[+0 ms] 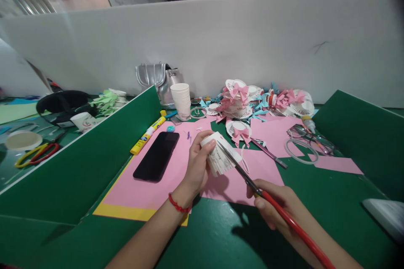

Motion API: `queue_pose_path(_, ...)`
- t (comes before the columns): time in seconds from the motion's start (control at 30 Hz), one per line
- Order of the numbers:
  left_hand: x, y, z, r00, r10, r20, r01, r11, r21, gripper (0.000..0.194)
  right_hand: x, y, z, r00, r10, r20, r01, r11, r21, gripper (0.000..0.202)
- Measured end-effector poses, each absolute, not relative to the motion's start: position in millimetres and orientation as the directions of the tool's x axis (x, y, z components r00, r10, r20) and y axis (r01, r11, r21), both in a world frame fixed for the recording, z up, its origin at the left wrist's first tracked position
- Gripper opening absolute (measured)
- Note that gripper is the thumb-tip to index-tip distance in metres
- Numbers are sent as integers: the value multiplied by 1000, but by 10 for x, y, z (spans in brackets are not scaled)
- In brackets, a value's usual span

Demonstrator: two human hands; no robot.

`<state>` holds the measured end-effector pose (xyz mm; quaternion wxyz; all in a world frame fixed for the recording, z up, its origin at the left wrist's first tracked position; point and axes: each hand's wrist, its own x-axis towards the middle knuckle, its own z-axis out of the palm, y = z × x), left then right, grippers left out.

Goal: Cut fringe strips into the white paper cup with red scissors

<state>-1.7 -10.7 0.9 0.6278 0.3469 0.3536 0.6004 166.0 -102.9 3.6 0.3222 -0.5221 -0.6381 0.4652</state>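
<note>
My left hand (198,159) is closed on a white paper cup (219,163), its side slit into strips, held above the pink paper. A red cord bracelet is on that wrist. Long scissors (248,180) with a red handle are gripped in my right hand (277,199). Their dark blades point up and left, and the tips lie across the cup near my left thumb. Whether the blades pass through the paper or only in front of it, I cannot tell. Pink paper sheets (252,164) spread on the green table beneath both hands.
A black phone (157,156) and a yellow glue stick (147,135) lie left. Behind stand stacked paper cups (181,101), a silver bag (158,77) and several paper hats with bows (238,101). A tape ring (301,151) lies right. Green dividers (94,159) flank the table.
</note>
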Motion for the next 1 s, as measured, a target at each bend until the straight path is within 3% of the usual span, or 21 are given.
queue_pose_path(0.13, -18, -109, 12, 40, 999, -33, -516, 49, 855, 34, 1686, -1027, 26, -294, 952, -83, 385, 39, -922, 62)
queue_pose_path(0.4, -10, -110, 3, 40, 999, -31, -516, 47, 855, 34, 1588, -1051, 119, -175, 980, -94, 339, -30, -940, 63)
queue_pose_path(0.77, -11, -105, 1, 43, 999, -25, -504, 43, 863, 35, 1652, -1016, 37, -254, 961, -111, 361, -13, -933, 46)
queue_pose_path(1.0, -10, -106, 3, 44, 999, -20, -492, 39, 870, 33, 1657, -1010, 17, -253, 959, -127, 367, -27, -930, 49)
